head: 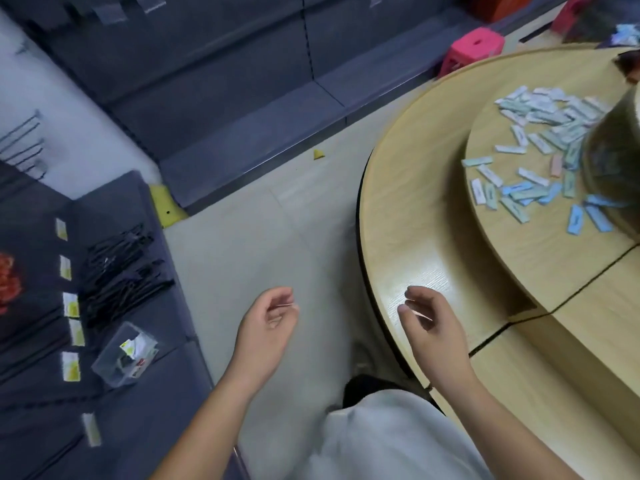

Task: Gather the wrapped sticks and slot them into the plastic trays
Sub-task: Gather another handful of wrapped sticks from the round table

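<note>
Several wrapped sticks (540,147) in white, pale green and blue wrappers lie scattered on the raised upper tier (502,237) of a round wooden table at the right. A large clear container (613,161) stands among them, partly cut off by the frame's edge. My left hand (266,327) hangs over the floor with loosely curled fingers and holds nothing. Over the table's lower rim, my right hand (429,323) is likewise loosely curled with nothing in it. Both hands are well short of the sticks.
A grey shelf at the left carries a small clear plastic box (124,355), a pile of black items (121,268) and yellow-white price tags. Dark shelving runs along the back. A pink stool (474,50) stands behind the table. Pale floor lies between shelf and table.
</note>
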`<state>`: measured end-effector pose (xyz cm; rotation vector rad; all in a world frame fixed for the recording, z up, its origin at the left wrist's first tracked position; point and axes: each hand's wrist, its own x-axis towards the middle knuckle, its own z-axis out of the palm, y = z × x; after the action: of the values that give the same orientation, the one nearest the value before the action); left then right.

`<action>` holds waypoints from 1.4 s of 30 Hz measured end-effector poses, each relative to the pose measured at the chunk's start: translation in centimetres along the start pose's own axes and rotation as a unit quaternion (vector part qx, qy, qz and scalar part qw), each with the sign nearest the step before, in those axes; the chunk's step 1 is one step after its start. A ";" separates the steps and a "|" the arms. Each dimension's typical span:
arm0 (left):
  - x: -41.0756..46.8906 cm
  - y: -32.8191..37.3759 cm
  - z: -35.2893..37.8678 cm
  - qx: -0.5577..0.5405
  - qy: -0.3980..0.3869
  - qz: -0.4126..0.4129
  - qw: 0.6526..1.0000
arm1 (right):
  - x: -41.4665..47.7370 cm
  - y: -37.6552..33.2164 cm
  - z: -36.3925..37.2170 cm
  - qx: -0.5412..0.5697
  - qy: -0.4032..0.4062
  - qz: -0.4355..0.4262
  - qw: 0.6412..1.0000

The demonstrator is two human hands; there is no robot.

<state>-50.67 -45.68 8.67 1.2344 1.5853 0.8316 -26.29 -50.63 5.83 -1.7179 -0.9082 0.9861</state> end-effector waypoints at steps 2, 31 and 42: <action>3.6 0.7 -0.3 -0.002 -0.004 -0.001 1.000 | 2.7 -0.4 1.6 0.003 0.010 0.003 1.000; 50.3 21.3 33.0 0.205 -0.537 0.215 0.790 | 36.9 -4.6 2.4 0.056 0.482 0.192 0.853; 50.1 19.7 45.9 0.272 -0.656 0.528 0.465 | 38.4 0.1 0.1 -0.229 0.537 0.336 0.739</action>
<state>-4.09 6.48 -2.06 2.4208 -0.4676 -0.2679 -10.81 -16.50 -2.71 -2.6253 0.3231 -0.0200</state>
